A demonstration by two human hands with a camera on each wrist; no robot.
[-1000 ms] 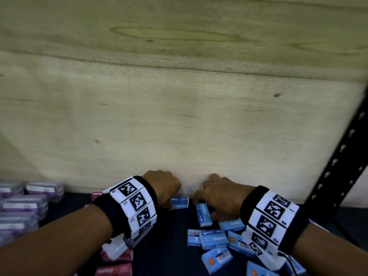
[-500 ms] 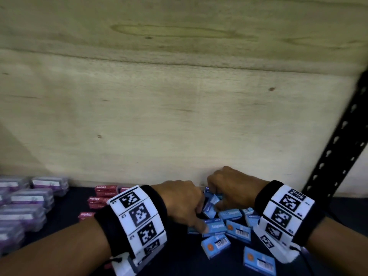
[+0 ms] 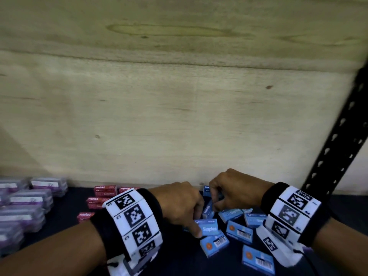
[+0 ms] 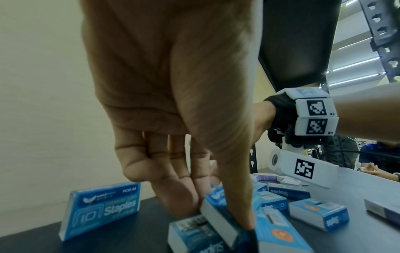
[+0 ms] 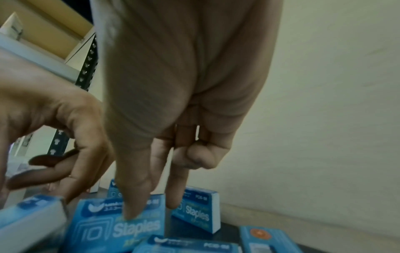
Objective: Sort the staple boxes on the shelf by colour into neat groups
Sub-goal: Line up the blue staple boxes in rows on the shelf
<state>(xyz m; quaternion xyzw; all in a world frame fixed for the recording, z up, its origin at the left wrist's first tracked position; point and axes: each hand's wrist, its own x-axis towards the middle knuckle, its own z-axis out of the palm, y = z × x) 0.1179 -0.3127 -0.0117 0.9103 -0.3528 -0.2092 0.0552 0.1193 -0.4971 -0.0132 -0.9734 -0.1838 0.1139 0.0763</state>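
Blue staple boxes (image 3: 239,232) lie scattered on the dark shelf (image 3: 175,255) at centre right. My left hand (image 3: 196,222) reaches into the pile. Its thumb (image 4: 236,205) lies along a tilted blue box (image 4: 216,220) and the fingers curl behind it. My right hand (image 3: 215,204) is close beside it at the back wall. Its thumb (image 5: 129,205) presses the face of an upright blue box (image 5: 116,227), with the index finger (image 5: 175,196) behind that box. Red boxes (image 3: 103,193) sit grouped left of my left wrist.
Clear purple-labelled boxes (image 3: 29,200) are stacked at the far left. A plywood back wall (image 3: 179,116) closes the shelf. A black perforated upright (image 3: 334,148) stands at the right. A blue box (image 4: 101,208) stands on edge against the wall.
My left hand has moved right from the back wall into the blue pile. Both hands have come together and taken hold of blue boxes.
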